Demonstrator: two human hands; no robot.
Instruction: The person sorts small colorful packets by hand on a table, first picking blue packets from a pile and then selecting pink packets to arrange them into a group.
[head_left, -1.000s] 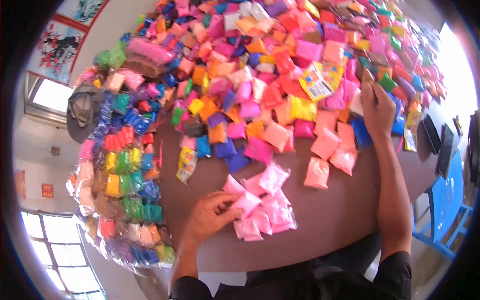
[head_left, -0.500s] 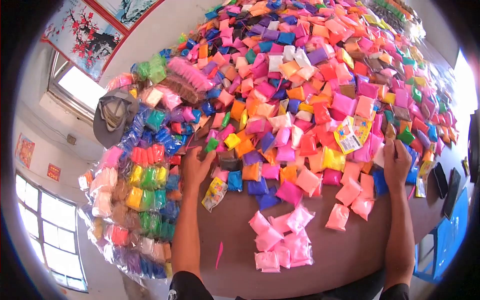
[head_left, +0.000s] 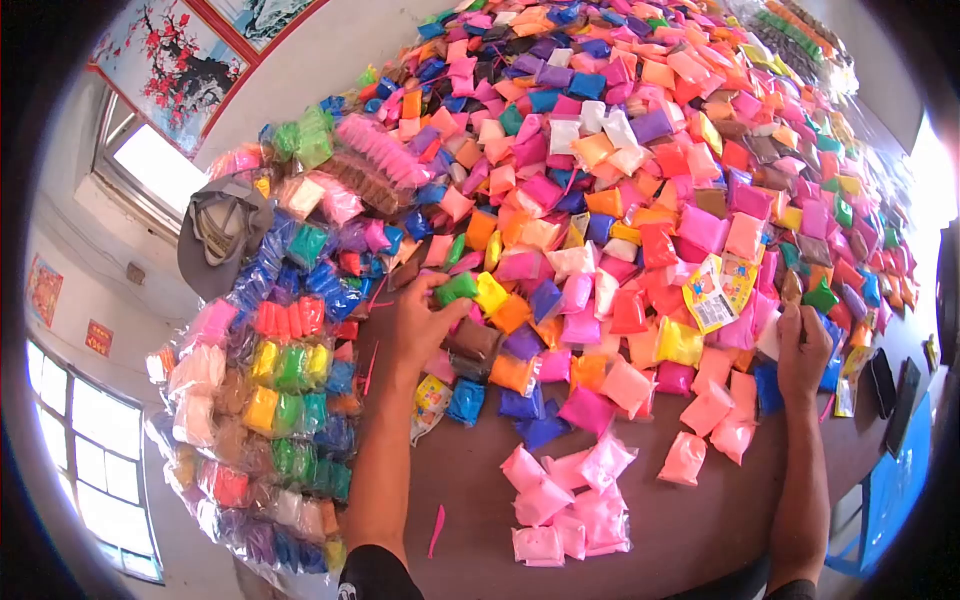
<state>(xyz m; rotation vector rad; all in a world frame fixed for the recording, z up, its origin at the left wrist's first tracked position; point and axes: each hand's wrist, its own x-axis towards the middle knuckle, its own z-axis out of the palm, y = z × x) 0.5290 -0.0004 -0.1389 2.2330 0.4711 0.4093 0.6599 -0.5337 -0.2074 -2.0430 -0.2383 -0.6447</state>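
My left hand (head_left: 424, 322) is at the left edge of the pile, thumb and fingers closed around a small green packet (head_left: 457, 287). Beside it lie a yellow packet (head_left: 490, 293) and, just below the thumb, a dark brown packet (head_left: 474, 341). My right hand (head_left: 804, 348) rests at the pile's right side with its fingers curled together; what they hold, if anything, is hidden. A blue packet (head_left: 767, 388) lies left of its wrist. Between my forearms sits a small group of pink packets (head_left: 570, 505) on the brown table (head_left: 470, 470).
A huge pile of mixed coloured packets (head_left: 600, 210) spreads over the table. Bundled clear bags of packets (head_left: 290, 410) line the left, with a grey cap (head_left: 225, 235) on top. A pink strip (head_left: 437, 530) lies near my left forearm. Dark flat objects (head_left: 903, 405) are at the right edge.
My left hand has moved up and closed from an open pose around the green packet, which has shifted slightly right. My right hand stays curled at the pile. The view has tilted slightly.
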